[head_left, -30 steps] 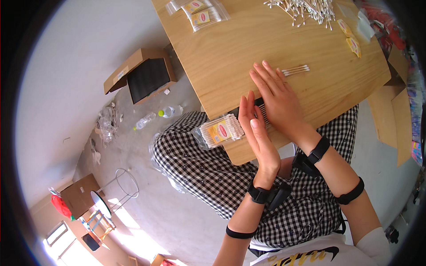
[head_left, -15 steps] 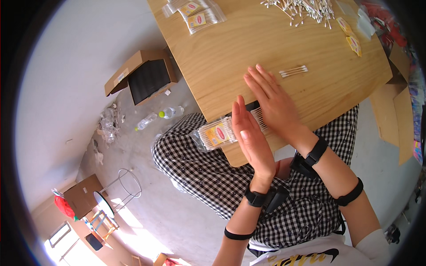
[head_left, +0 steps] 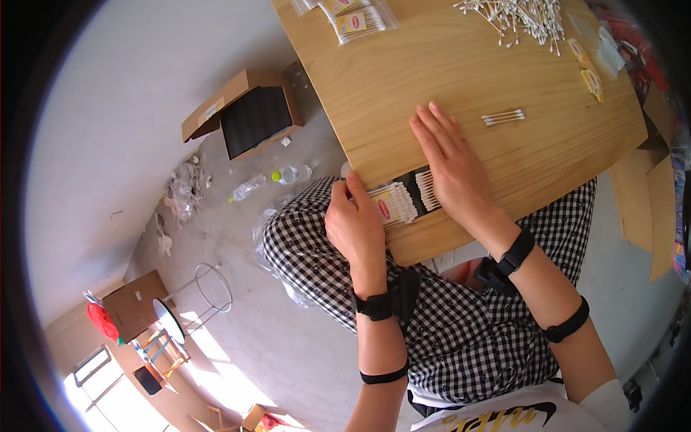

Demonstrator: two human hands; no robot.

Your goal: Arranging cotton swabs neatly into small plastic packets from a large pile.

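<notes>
My left hand [head_left: 354,223] grips the left end of a clear packet of cotton swabs [head_left: 394,204] with a yellow and red label, at the near edge of the wooden table [head_left: 446,79]. The packet lies over a small black tray [head_left: 415,181]. My right hand [head_left: 452,160] lies flat with fingers spread on the table, its palm pressing the right end of the swabs. A few loose swabs [head_left: 503,117] rest just right of my right fingertips.
A heap of loose cotton swabs [head_left: 520,16] lies at the table's far side. Filled packets [head_left: 354,19] sit at the far left corner, small yellow labels [head_left: 586,66] at the right. Open cardboard box [head_left: 248,115], plastic bottles [head_left: 291,174] and a wire stool [head_left: 205,288] stand on the floor.
My left hand, earlier upright on edge beside the packet, has dropped and closed on its left end. The right hand stays flat on the table.
</notes>
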